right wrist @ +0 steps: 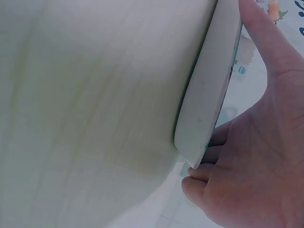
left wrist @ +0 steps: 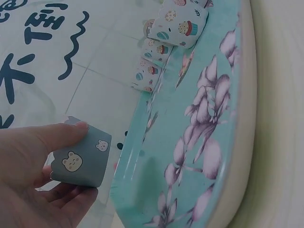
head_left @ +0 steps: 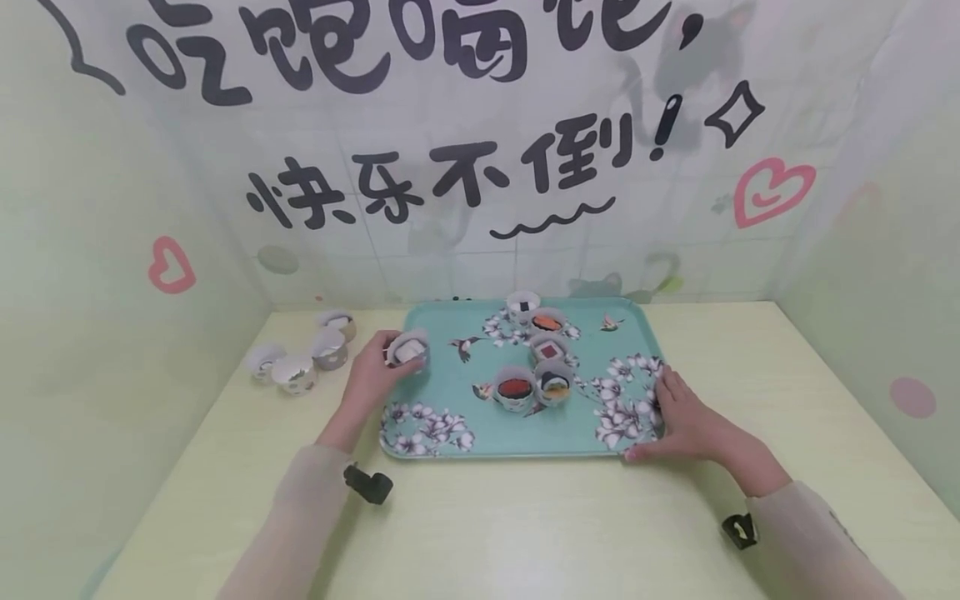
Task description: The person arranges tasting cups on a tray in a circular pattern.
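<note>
My left hand (head_left: 375, 367) grips a small paper cup (head_left: 408, 353) over the left side of the tray. The cup holds a whitish piece; in the left wrist view its grey-blue side shows bear faces, with the thumb and fingers on opposite sides. A turquoise tray (head_left: 442, 383) with flowers and birds lies on the table. At its near right corner my right hand (head_left: 693, 425) holds it, thumb along the front rim and fingers at the right rim. Several cups, among them one with a red piece (head_left: 515, 389) and one with an orange piece (head_left: 547, 321), stand mid-tray.
Several more paper cups (head_left: 295, 373) stand together on the pale table (head_left: 510, 525), left of the tray. Behind the table rises a tiled wall (head_left: 450, 267) with large black characters, and side walls close in left and right.
</note>
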Available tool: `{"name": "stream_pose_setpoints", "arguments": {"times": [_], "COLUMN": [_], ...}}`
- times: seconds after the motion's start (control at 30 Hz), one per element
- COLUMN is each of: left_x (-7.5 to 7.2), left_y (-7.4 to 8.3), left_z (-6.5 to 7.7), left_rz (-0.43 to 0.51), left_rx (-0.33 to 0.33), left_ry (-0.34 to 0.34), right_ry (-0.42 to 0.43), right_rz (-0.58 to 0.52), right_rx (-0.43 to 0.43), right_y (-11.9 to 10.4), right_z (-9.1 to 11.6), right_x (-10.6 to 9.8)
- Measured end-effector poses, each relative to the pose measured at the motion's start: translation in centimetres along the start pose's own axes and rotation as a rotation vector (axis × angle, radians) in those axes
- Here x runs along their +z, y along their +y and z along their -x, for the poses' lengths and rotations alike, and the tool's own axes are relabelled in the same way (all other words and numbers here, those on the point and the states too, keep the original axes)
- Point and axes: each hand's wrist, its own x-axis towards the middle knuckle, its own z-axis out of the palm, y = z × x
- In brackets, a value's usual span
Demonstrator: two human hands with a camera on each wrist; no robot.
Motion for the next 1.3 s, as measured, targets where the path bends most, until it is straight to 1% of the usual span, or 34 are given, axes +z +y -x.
{"name": "stream_pose_setpoints", "arguments": {"times": [0.3, 0.53, 0.7, 0.87, 1.07, 1.17, 1.3], "left_x": [1.8, 3.2, 4.0, 4.7, 5.6, 6.1, 6.6], "left_y": [1.6, 2.2, 2.6, 3.0, 3.4, 3.6, 3.6], "left_z": [-0.7, -1.0, -1.1, -1.3, -1.3, -1.2, -1.1], "left_rz": [-0.016, -0.006, -0.006, -0.042, -0.015, -0.017, -0.028], "left_rx": [0.028, 0.077, 0.101, 0.106, 0.113, 0.125, 0.123], "left_ry": [-0.058, -0.097, -0.118, -0.148, -0.21, -0.226, -0.243], "right_ry": [0.005, 0.006, 0.005, 0.002, 0.003, 0.008, 0.01], "right_rz": [-0.006, 0.001, -0.003, -0.009, -0.007, -0.006, -0.008], "right_rx": [-0.005, -0.008, -0.006, -0.001, 0.0, -0.002, -0.002], "right_y": [0.2, 0.5, 0.4, 0.2, 0.1, 0.1, 0.1], "right_z": [-0.2, -0.4, -0.4, -0.3, -0.3, -0.2, 0.0], "right_x": [-0.1, -0.1, -0.1, -0.2, -0.2, -0.2, -0.1]}}
